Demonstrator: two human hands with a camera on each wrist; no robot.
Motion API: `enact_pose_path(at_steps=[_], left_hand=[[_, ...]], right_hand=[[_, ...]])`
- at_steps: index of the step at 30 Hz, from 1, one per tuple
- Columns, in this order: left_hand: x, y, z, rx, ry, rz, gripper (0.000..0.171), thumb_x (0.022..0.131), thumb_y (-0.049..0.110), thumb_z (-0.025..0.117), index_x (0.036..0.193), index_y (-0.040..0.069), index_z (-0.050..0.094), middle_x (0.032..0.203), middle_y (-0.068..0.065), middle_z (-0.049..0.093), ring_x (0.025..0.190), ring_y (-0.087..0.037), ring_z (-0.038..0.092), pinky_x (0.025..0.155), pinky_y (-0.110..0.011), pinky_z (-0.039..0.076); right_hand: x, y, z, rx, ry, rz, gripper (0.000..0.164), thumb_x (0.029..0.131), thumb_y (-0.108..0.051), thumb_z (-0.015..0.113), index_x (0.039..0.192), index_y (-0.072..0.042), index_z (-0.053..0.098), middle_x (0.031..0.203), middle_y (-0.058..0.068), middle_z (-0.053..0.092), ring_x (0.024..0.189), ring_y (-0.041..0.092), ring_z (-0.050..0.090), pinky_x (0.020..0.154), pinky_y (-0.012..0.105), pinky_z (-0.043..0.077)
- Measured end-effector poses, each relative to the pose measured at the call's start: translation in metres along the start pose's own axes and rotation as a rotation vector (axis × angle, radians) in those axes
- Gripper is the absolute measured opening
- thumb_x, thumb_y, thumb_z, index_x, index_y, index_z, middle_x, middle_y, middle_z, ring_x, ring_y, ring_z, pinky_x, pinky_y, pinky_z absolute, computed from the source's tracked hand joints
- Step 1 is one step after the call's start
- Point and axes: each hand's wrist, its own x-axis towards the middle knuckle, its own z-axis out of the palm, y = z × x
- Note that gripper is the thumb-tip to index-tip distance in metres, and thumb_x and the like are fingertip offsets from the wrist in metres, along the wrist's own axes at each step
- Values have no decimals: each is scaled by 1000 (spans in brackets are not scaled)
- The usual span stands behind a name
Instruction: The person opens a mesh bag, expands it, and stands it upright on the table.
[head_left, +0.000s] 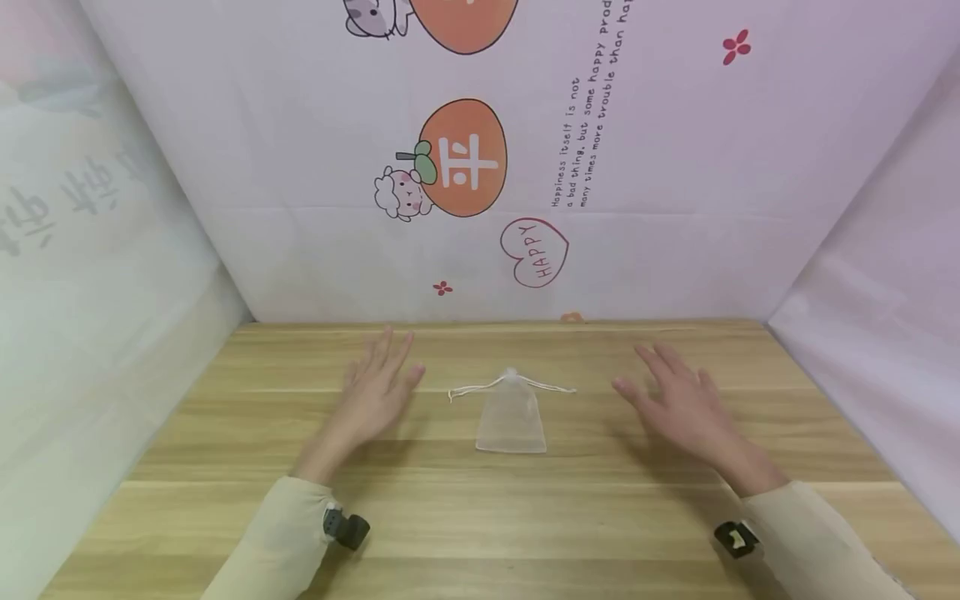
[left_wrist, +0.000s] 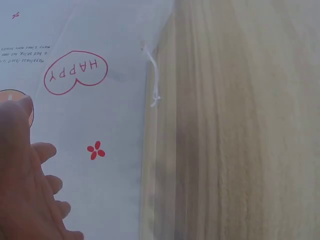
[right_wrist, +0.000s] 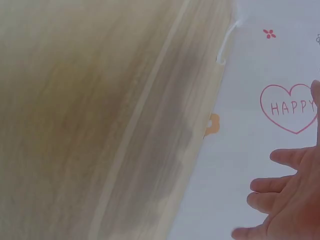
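Observation:
A small sheer white drawstring pouch (head_left: 512, 421) lies flat on the wooden table between the hands. Its neck is gathered at the far end, and its two white cords (head_left: 551, 386) spread out left and right. My left hand (head_left: 375, 396) hovers to the left of the pouch, fingers spread and holding nothing. On the other side my right hand (head_left: 682, 408) is held over the table, its fingers also spread. Neither hand touches the pouch. One knotted cord end (left_wrist: 155, 97) shows in the left wrist view, and the other cord (right_wrist: 227, 42) appears in the right wrist view.
The wooden table (head_left: 465, 533) runs back to a white printed cloth wall (head_left: 660, 267) with cartoon pictures and lettering. More white cloth hangs at the left side (head_left: 112, 317) and right side (head_left: 892, 308). Dark wrist cameras (head_left: 347, 528) sit on both beige sleeves.

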Motion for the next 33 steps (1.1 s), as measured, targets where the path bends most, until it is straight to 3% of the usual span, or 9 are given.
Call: enact_pose_path(at_steps=[7,13,17,22,26,33], left_hand=[[-1,4,-2,-279,-2,48,66,106,55,34,161,20,23,166,-7,15,151,-34,12,119,-55,12],[-3,6,-1,-419,-1,-16,68,103,59,41,156,17,36,159,-7,36,142,-37,37,112,-60,31],[-4,4,0,-495,-7,-34,59,105,48,46,150,9,45,150,-15,48,134,-41,46,107,-58,38],[-4,3,1,-650,-50,-86,53,107,42,46,149,9,46,144,-19,52,127,-40,53,104,-57,43],[-2,2,3,-804,-99,-136,58,106,46,45,149,7,44,142,-22,53,124,-43,55,97,-57,48],[-2,4,4,-1020,-181,-172,54,108,41,43,147,4,45,143,-27,50,121,-45,58,83,-50,58]], right_hand=[[-1,-5,-2,169,-5,27,79,101,-56,49,156,-2,29,156,32,27,140,55,27,107,73,23],[-1,-10,0,295,13,45,75,101,-53,54,152,0,37,150,30,39,135,49,38,103,67,36],[-3,-14,2,362,0,41,69,101,-47,57,148,0,42,146,29,45,132,48,44,100,63,43],[-5,-16,4,430,-30,83,68,100,-50,57,147,-3,44,142,28,50,129,46,49,101,61,43],[-6,-16,6,481,-45,108,66,101,-49,57,146,-2,45,138,27,54,126,45,53,97,55,48],[-7,-16,8,723,-111,173,69,102,-44,57,147,5,40,143,30,48,124,45,53,85,41,58]])
